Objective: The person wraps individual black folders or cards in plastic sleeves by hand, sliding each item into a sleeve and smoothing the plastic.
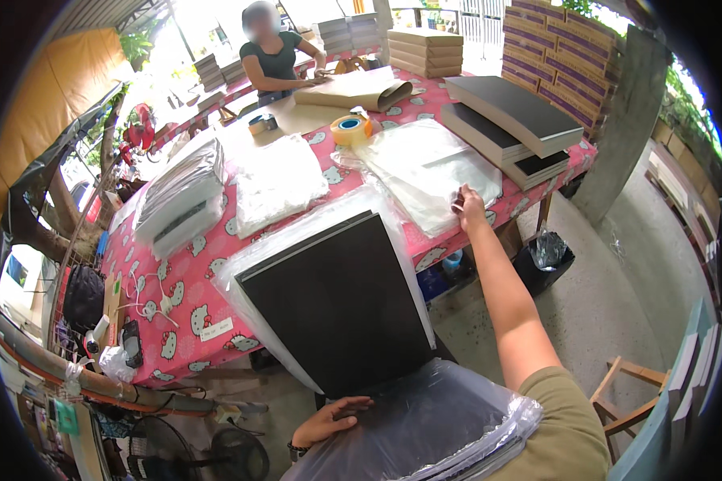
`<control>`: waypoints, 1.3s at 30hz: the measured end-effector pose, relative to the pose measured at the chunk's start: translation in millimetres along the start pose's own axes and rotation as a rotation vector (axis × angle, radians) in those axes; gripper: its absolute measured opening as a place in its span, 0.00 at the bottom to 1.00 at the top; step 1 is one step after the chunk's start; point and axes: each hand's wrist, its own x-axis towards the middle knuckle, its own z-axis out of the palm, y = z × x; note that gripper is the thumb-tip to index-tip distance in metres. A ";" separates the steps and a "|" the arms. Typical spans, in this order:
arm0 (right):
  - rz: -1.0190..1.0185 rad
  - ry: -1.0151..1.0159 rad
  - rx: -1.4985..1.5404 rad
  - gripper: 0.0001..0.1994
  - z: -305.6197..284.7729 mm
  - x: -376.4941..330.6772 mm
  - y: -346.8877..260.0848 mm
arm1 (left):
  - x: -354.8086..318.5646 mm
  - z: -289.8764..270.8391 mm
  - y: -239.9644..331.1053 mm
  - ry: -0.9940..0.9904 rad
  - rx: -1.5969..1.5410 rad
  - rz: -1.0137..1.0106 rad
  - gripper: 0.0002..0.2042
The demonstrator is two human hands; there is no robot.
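My right hand (470, 205) reaches to the table and has its fingers closed at the near edge of a stack of clear plastic bags (425, 172). Low in the picture, my left hand (334, 420) lies with fingers stretched out on a plastic-covered dark stack (409, 425) on my lap. Just ahead of it, a stack of black boards (337, 301) leans between my lap and the table edge. Cloudy plastic (269, 321) sticks out around its sides.
A pink patterned cloth covers the table (196, 309). On it are tape rolls (350, 128), plastic-wrapped packs (183, 192) and thick black-topped stacks (517, 112). Across it a person (274, 60) handles brown paper (353, 90). A lined bin (544, 260) and a fan (164, 449) stand below.
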 end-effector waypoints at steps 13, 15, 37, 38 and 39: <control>-0.131 -0.064 -0.470 0.08 19.7 14.6 -42.0 | -0.1 0.9 0.3 0.054 -0.031 -0.031 0.24; -0.128 -0.112 -0.590 0.08 16.2 12.2 -52.8 | -0.4 -1.4 0.9 0.061 -0.044 -0.034 0.25; -0.951 -0.244 -0.827 0.04 80.3 -121.0 -82.1 | -23.3 -21.0 49.5 0.796 0.251 0.385 0.16; -0.709 -0.475 -0.906 0.06 94.3 -159.0 -75.6 | -23.5 -18.7 69.8 0.909 0.247 0.485 0.16; -0.670 -0.728 -0.900 0.08 111.7 -203.1 -79.1 | -21.5 -17.7 85.2 0.949 0.292 0.575 0.18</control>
